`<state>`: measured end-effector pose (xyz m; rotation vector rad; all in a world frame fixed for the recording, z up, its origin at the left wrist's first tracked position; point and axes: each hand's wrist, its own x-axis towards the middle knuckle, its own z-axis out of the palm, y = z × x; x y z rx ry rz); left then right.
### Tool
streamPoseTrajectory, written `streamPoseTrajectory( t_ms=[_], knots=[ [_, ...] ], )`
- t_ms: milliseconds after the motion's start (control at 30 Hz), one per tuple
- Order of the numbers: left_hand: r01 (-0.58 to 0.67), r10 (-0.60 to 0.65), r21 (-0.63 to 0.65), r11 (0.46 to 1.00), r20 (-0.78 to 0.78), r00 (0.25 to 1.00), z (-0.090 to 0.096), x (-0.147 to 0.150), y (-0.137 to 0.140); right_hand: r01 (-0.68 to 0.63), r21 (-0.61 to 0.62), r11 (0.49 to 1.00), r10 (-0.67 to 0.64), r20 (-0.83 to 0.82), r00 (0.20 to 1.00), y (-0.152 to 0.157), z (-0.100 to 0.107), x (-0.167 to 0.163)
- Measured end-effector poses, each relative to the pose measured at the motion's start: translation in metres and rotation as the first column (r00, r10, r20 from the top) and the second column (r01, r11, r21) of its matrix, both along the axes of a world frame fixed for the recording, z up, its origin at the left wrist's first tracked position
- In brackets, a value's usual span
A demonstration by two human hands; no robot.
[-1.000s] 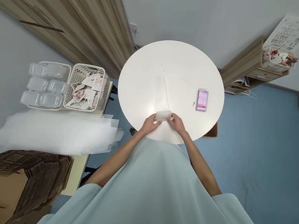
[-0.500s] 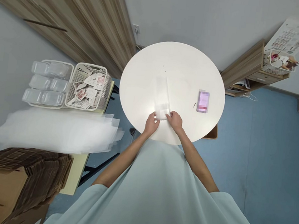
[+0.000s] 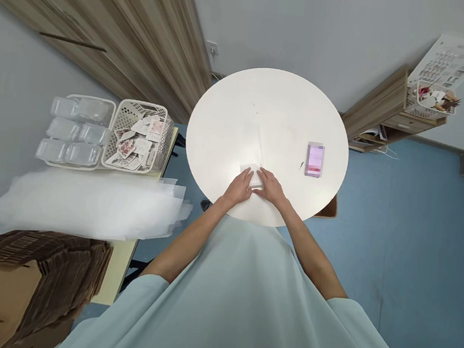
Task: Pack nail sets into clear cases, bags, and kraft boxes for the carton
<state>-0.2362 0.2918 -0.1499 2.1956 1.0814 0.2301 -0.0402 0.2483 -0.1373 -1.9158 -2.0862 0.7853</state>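
Observation:
A thin, translucent white packing sheet (image 3: 257, 179), folded into a small flat bundle at its near end, lies on the round white table (image 3: 232, 101). Its unrolled length runs away from me and is hard to tell from the tabletop. My left hand (image 3: 239, 187) grips the bundle's left side, fingers over the top. On the right side my right hand (image 3: 271, 188) holds it the same way, thumb at the near edge. Whatever may be inside the folds is hidden. To the right lies a phone-like rectangle (image 3: 314, 160) with a blurred pink and purple face.
Left of the table, a side bench (image 3: 113, 280) carries a basket of printed cards (image 3: 160, 143), a basket of clear plastic boxes (image 3: 64, 129), a stack of white sheets (image 3: 90, 202) and folded cardboard (image 3: 65, 272). A low wooden cabinet (image 3: 385, 96) stands at the right.
The sheet's near end has been folded farther away from me, so less loose length shows. Both hands have come closer together over the bundle.

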Motion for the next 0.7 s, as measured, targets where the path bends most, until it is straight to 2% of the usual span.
streamPoseTrajectory(
  t_ms=[100, 233, 433, 500, 700],
  knots=[
    [0.056, -0.057, -0.032, 0.998, -0.04, 0.998, 0.0, -0.003, -0.001, -0.026, 0.018, 1.0, 0.025, 0.055, 0.998, -0.012, -0.004, 0.001],
    [0.11, -0.11, -0.004, 0.994, -0.044, 0.993, 0.003, -0.015, -0.018, -0.044, 0.066, 0.997, 0.037, 0.094, 0.995, -0.041, -0.004, -0.005],
    [0.183, -0.186, -0.063, 0.981, -0.045, 0.982, 0.003, -0.037, -0.044, -0.051, 0.075, 0.996, 0.048, 0.044, 0.998, -0.082, 0.0, -0.01],
    [0.151, -0.153, -0.092, 0.984, -0.017, 0.988, 0.001, -0.04, -0.046, -0.037, 0.049, 0.998, 0.036, 0.01, 0.999, -0.086, 0.001, -0.009],
    [-0.06, 0.068, -0.207, 0.977, 0.033, 0.997, 0.004, -0.036, -0.034, 0.067, 0.005, 0.998, -0.067, -0.087, 0.994, -0.076, 0.007, -0.004]
  ],
)
